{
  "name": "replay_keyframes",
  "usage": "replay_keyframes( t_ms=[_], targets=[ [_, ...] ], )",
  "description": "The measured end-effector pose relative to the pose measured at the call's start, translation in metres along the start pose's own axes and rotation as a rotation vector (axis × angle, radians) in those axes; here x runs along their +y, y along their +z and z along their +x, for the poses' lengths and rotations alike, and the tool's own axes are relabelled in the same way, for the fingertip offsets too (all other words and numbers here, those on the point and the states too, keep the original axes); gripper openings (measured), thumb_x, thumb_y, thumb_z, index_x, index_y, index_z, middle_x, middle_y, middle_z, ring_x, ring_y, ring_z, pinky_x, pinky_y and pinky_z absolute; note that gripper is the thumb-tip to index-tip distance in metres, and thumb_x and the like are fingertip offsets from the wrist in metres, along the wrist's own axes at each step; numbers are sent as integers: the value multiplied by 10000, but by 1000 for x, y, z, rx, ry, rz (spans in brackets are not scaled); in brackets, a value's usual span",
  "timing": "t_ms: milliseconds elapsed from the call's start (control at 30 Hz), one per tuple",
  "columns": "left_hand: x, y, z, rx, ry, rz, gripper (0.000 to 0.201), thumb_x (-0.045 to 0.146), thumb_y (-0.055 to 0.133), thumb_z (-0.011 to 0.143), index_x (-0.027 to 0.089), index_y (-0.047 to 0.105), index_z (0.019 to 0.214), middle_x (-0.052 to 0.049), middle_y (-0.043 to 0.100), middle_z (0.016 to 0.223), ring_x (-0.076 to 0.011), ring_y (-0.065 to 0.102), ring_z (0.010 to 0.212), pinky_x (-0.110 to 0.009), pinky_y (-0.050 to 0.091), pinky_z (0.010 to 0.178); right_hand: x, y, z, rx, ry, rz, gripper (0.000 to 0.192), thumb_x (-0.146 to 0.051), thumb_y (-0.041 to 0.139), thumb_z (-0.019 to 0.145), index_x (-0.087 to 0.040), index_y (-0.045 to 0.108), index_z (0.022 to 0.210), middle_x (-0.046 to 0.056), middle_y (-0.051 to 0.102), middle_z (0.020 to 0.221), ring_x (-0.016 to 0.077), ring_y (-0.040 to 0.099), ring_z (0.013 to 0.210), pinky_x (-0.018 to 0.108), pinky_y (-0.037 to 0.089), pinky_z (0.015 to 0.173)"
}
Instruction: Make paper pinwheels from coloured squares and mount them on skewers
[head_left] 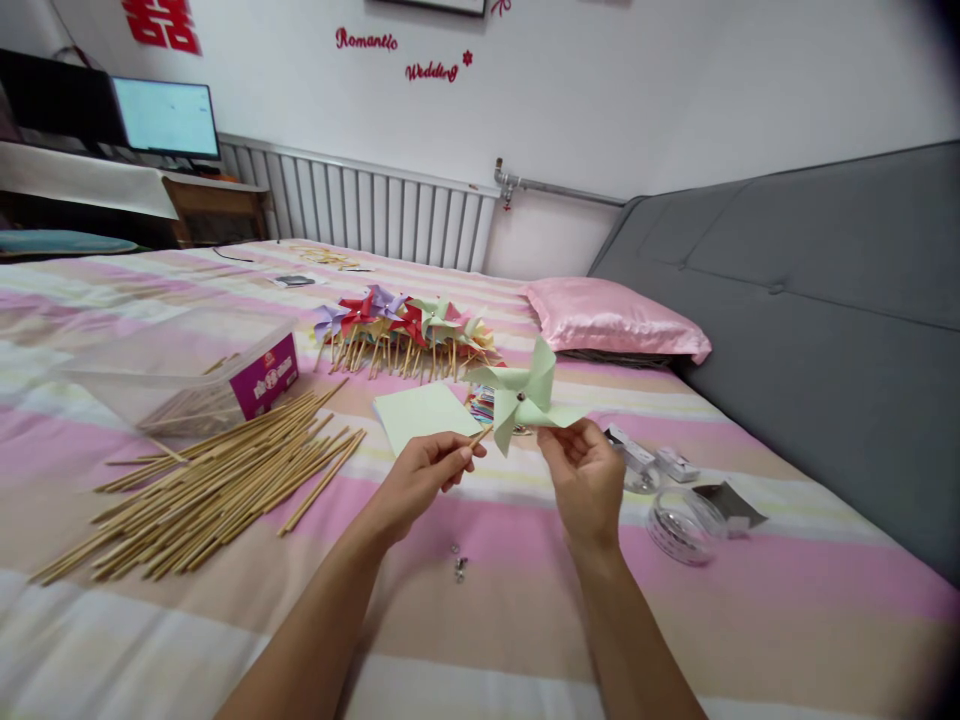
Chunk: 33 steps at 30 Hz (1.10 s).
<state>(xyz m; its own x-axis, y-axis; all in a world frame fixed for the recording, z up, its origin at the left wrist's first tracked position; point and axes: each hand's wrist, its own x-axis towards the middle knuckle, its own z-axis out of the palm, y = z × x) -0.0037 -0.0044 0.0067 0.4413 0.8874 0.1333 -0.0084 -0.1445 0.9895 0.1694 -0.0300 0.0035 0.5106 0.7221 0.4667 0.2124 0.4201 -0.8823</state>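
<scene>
A pale green paper pinwheel [523, 393] is held up over the bed, with a small metal pin at its centre. My left hand [435, 462] pinches a thin wooden stick [482, 436] whose far end runs behind the pinwheel. With its fingers closed, my right hand [585, 465] grips the pinwheel's lower right blade. Behind my left hand lies a stack of pale green paper squares [424, 412]. Small metal pins [460, 569] lie on the sheet between my forearms.
Loose wooden sticks [232, 485] are spread at left beside a clear plastic box [180, 350]. Finished pinwheels [405, 325] are heaped farther back. At right sit a round clear container [684, 525] and small boxes [630, 450]. A pink pillow [615, 315] leans near the grey headboard [810, 300].
</scene>
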Motion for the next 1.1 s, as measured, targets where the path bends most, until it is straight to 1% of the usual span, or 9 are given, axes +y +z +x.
replay_keyframes(
  t_ms=[67,167,300,467,633,800,933,1000,1100],
  targets=[
    [-1,-2,0,26,-6,20,284,354,527,805,116,640,911,-7,497,677,-99,403,611,-224,288,538,-2,-3,3,66,-54,-7,316,-249,623,707,-156,581,1006,55,627,842,161,594,736,296,488,667],
    [-2,-3,0,37,-13,46,292,372,527,797,128,645,906,-9,505,688,-106,408,619,-225,294,537,-5,-7,5,109,-132,-34,426,-231,564,729,-189,534,1151,91,596,1060,174,566,853,321,479,722],
    [-1,-3,-1,37,-17,60,296,379,522,796,133,648,903,-9,509,688,-108,406,614,-224,300,536,-5,-10,6,102,-209,-179,422,-230,497,743,-199,563,1159,101,570,1143,204,547,901,395,458,790],
    [0,-2,-1,42,-13,59,293,373,524,793,137,651,911,-5,507,676,-113,413,616,-229,297,543,-9,-12,3,35,-294,-327,341,-220,460,766,-209,633,1059,98,526,1208,249,536,1004,436,437,835],
    [0,-3,0,67,-1,26,270,362,537,792,135,644,893,1,502,679,-104,407,603,-229,289,544,-10,-7,-1,-50,-337,-407,334,-233,445,788,-189,636,1058,110,527,1194,267,474,1121,463,389,917],
    [1,-3,0,101,-2,1,274,361,545,787,134,650,898,2,505,676,-96,403,586,-229,293,542,-10,1,-7,-196,-378,-471,347,-248,423,819,-181,616,1100,109,550,1184,266,479,1116,478,364,941],
    [2,-3,0,122,-1,-8,262,352,557,776,131,654,878,-1,520,686,-93,406,578,-231,293,537,-12,4,-11,-304,-375,-483,341,-244,411,837,-186,611,1108,96,584,1149,252,489,1096,452,378,925],
    [2,-3,0,120,2,-11,258,348,557,776,133,655,878,2,518,683,-92,407,577,-230,290,534,-12,3,-10,-290,-351,-453,321,-245,404,841,-189,627,1066,89,606,1113,247,503,1078,440,385,915],
    [0,-3,0,117,-7,-2,255,345,555,774,134,656,874,3,519,677,-93,404,576,-230,289,528,-11,-1,-7,-111,-273,-388,310,-255,412,832,-174,615,1052,98,622,1064,253,536,1019,439,400,885]
  ],
)
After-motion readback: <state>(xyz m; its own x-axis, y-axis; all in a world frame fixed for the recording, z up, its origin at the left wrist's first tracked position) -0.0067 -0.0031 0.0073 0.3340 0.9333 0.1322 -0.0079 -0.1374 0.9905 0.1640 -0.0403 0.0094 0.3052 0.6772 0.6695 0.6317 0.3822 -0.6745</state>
